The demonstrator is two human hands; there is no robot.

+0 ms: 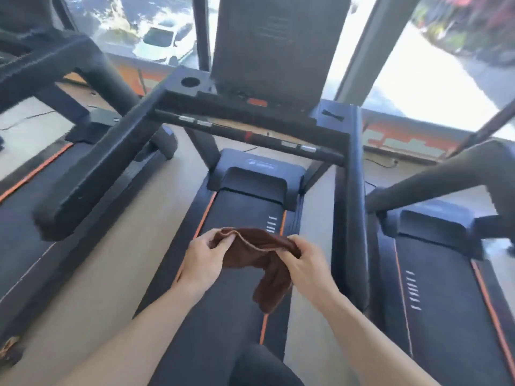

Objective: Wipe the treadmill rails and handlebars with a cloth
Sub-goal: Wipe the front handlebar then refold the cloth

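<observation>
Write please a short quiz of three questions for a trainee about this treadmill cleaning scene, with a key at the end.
1. True or false: the brown cloth is touching the right handrail.
2. Which hands hold the cloth? A) only the left hand B) only the right hand C) both
3. Fill in: the cloth hangs above the treadmill ____.

Key:
1. False; it is held in the air between the rails.
2. C; the fingers of each hand pinch its upper edge.
3. belt
</observation>
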